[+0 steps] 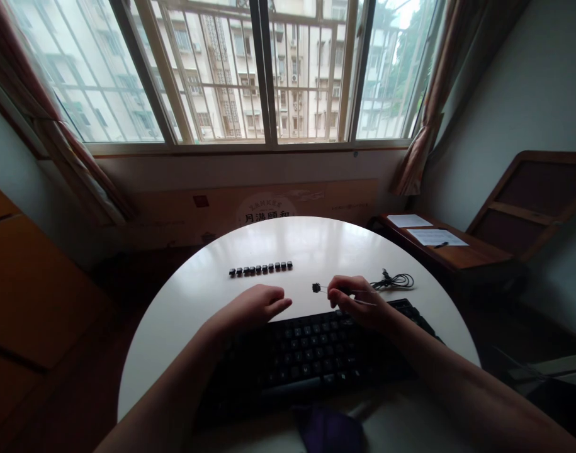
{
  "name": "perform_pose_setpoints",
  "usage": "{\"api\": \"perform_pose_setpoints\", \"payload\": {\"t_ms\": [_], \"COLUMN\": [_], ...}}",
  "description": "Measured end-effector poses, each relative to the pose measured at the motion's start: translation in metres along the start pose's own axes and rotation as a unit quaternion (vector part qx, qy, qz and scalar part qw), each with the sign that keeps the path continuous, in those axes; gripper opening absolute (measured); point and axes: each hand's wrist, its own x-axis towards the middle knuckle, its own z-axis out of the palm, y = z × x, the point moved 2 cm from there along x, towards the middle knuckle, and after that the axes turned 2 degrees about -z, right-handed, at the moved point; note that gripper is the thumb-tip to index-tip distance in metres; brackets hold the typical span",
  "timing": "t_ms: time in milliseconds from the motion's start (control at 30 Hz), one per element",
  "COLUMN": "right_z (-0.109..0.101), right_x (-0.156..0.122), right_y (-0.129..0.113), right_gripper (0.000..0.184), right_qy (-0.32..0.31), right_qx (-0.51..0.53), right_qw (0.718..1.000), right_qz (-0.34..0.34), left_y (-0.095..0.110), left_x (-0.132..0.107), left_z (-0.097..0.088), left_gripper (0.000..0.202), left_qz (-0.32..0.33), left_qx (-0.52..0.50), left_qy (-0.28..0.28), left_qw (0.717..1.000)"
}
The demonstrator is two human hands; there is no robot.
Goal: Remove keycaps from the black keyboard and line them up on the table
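Observation:
My right hand (356, 296) is closed round a thin wire keycap puller (323, 289), above the back edge of the keyboard. At the puller's left end is a small black keycap (316, 287), over the white table. The black keyboard (311, 352) lies in front of me, partly covered by both forearms. Near its back left part is my left hand (264, 302), fingers curled in and thumb pointing right, with nothing visible in it. Beyond that hand, several black keycaps (262, 269) stand in a row on the table.
The round white table (174, 333) fills the middle. A coiled black cable (396, 281) lies on it behind the keyboard, at right. Something dark purple (330, 429) is at the near edge. A wooden chair (486, 251) with papers (436, 237) and a pen stands at right.

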Motion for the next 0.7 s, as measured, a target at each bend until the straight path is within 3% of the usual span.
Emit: {"api": "perform_pose_setpoints", "payload": {"t_ms": [167, 400, 500, 700], "right_z": [0.006, 0.016, 0.018, 0.011], "right_x": [-0.005, -0.003, -0.003, -0.003], "right_y": [-0.027, -0.025, -0.022, -0.024], "right_gripper": [0.021, 0.016, 0.015, 0.017], "right_qy": [-0.070, -0.114, -0.097, 0.033], "right_qx": [-0.041, -0.113, -0.129, -0.188], "right_qw": [0.993, 0.975, 0.974, 0.969], "right_qz": [-0.081, -0.151, -0.161, -0.157], "left_y": [0.039, 0.040, 0.038, 0.036], "left_x": [-0.016, -0.014, -0.012, -0.012], "left_z": [-0.001, 0.006, 0.006, 0.000], "left_gripper": [0.036, 0.027, 0.027, 0.031], "left_qz": [0.064, 0.114, 0.113, 0.092], "left_qx": [-0.013, -0.008, -0.005, -0.022], "left_qy": [0.040, 0.052, 0.051, 0.060], "left_qw": [0.997, 0.992, 0.992, 0.994]}}
